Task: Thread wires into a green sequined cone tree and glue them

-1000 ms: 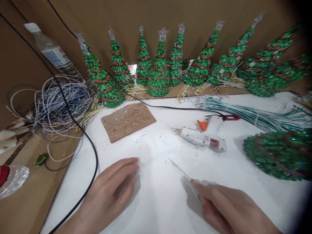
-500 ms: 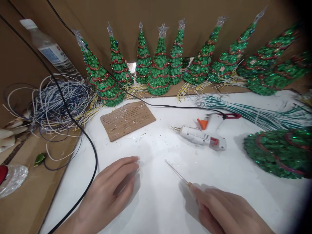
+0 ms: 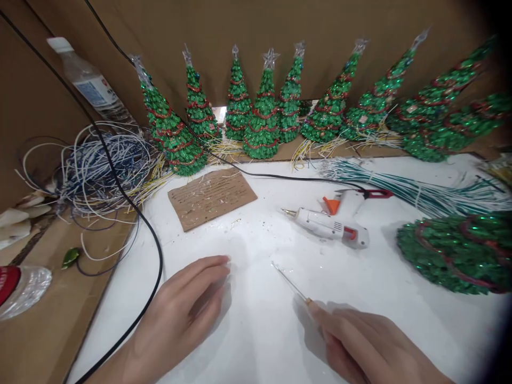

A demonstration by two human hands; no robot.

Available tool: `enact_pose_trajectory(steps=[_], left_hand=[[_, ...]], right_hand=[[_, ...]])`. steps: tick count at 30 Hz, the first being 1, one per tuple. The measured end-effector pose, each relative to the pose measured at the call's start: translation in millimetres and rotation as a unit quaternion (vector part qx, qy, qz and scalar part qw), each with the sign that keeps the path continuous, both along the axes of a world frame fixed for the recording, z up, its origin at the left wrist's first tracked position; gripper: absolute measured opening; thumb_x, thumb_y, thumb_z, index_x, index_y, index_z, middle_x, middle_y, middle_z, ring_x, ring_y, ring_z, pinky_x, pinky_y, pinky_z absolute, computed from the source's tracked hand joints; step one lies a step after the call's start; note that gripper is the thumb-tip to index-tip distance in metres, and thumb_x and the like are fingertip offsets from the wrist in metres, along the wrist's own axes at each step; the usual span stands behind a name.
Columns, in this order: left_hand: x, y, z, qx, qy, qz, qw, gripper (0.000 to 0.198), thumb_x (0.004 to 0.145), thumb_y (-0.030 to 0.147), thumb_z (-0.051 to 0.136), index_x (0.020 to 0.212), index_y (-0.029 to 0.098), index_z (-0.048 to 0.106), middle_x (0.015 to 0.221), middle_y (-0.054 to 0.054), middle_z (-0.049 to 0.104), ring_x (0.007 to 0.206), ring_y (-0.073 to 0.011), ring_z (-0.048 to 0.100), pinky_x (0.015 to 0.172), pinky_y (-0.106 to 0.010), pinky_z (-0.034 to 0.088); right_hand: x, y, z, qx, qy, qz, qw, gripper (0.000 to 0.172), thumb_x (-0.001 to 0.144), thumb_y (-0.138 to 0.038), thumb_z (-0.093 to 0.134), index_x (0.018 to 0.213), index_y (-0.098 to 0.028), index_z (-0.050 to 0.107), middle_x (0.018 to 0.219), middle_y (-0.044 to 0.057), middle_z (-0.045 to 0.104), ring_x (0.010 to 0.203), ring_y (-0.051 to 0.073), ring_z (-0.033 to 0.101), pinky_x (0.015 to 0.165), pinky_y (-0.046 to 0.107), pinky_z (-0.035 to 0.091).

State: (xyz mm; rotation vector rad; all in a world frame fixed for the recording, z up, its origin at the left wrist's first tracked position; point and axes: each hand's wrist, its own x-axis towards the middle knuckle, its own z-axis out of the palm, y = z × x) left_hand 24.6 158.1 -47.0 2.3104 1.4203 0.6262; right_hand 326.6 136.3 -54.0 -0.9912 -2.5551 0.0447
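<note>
Near the front of the white tabletop (image 3: pixel 256 330) my left hand (image 3: pixel 184 309) rests on its side, fingers loosely curved and thumb apart, with nothing in it. My right hand (image 3: pixel 356 336) grips an awl (image 3: pixel 290 281), whose thin metal shaft points away to the upper left; its handle is mostly hidden by the fingers. Beyond the awl lies a white hot glue gun (image 3: pixel 324 224) on its side, nozzle to the left. A piece of brown cardboard (image 3: pixel 214 197) with rows of marks and bits of glue is farther back, ahead of my left hand.
Several green artificial Christmas trees (image 3: pixel 262 117) stand along the back; another tree (image 3: pixel 460 250) lies at right. Green-and-white wires (image 3: pixel 408 184) are bundled behind the glue gun. A black cable (image 3: pixel 156 256) crosses the left side, near tangled wires (image 3: pixel 108 165) and a plastic bottle (image 3: pixel 94 88).
The camera view has shifted slightly, so the background sits a little lower and the left side farther right. Both hands and the awl stay nearly as they were.
</note>
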Motion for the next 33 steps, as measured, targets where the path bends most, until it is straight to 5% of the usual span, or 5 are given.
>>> enact_pose_trajectory(steps=[19, 33], left_hand=[[1, 0, 4.4, 0.000, -0.003, -0.003, 1.000, 0.029, 0.087, 0.015, 0.050, 0.114, 0.022, 0.056, 0.123, -0.007, 0.059, 0.109, -0.0173, 0.060, 0.093, -0.029, 0.052], [2, 1, 4.1, -0.003, -0.010, 0.004, 1.000, 0.029, 0.087, 0.015, 0.050, 0.114, 0.022, 0.056, 0.123, -0.007, 0.060, 0.109, -0.0182, 0.060, 0.093, -0.030, 0.052]], right_hand=[[-8, 0, -2.8, -0.036, 0.031, -0.015, 0.999, 0.026, 0.097, -0.009, 0.030, 0.119, -0.006, 0.044, 0.072, 0.002, 0.055, 0.057, 0.012, 0.053, 0.050, 0.024, 0.042], [-6, 0, 3.3, -0.044, 0.037, -0.019, 0.998, 0.025, 0.101, -0.018, 0.026, 0.112, -0.011, 0.048, 0.075, 0.002, 0.059, 0.062, 0.011, 0.058, 0.052, 0.021, 0.045]])
